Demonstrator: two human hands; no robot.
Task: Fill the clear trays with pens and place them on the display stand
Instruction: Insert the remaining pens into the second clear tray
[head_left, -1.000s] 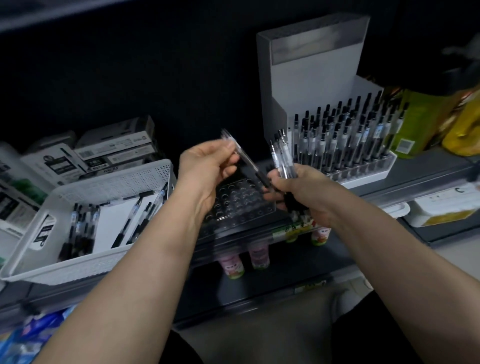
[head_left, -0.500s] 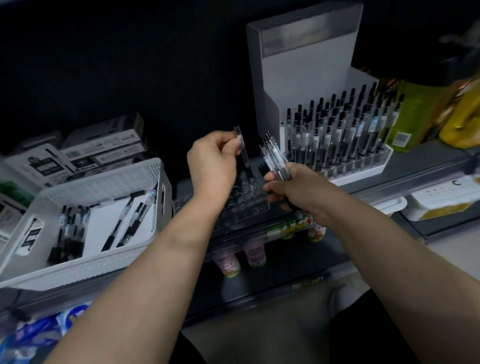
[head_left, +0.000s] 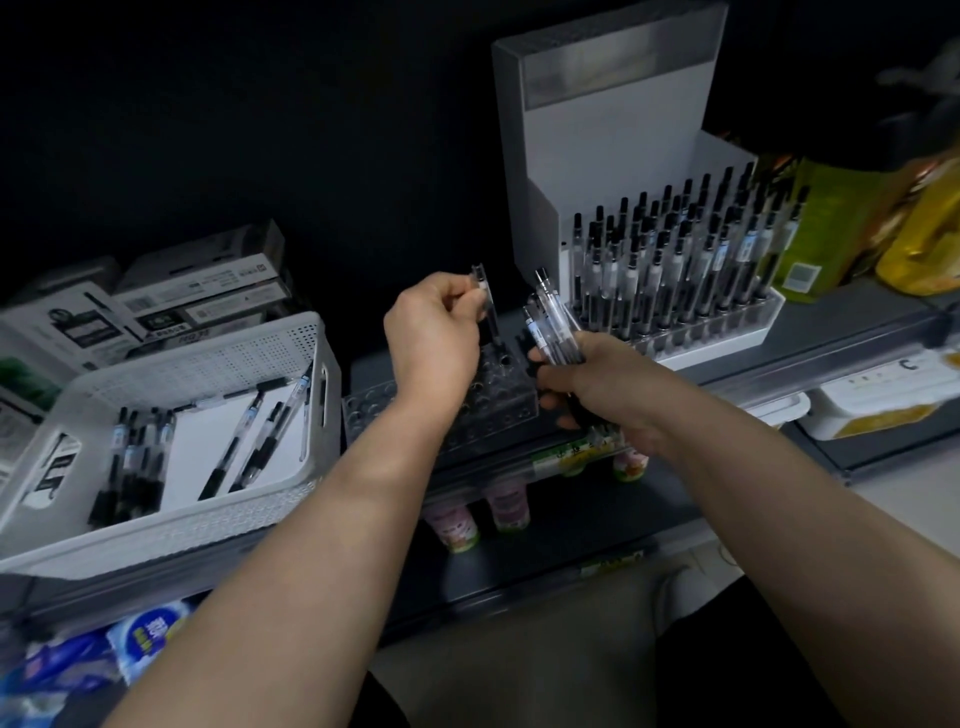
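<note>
On the dark shelf (head_left: 831, 332), at its middle, lies a clear tray (head_left: 498, 410) of round sockets, partly hidden behind the person's forearms. The left hand (head_left: 431, 332) has its grip closed on a single pen (head_left: 488, 306), pinched near the top between thumb and fingertips; the pen stands almost upright with its dark lower end down at the far sockets of the tray, though whether it is seated in one cannot be told. Just to the right, the right hand (head_left: 597, 379) has its grip closed around a bundle of pens (head_left: 553, 322), their tops fanning up and to the left. Farther right on the same shelf stands a grey display stand (head_left: 613, 135) with a filled tray (head_left: 727, 332) of upright pens at its foot. At the left sits a white perforated basket (head_left: 218, 364) holding loose pens (head_left: 249, 441) and a white sheet, with boxes (head_left: 171, 301) stacked behind it.
</note>
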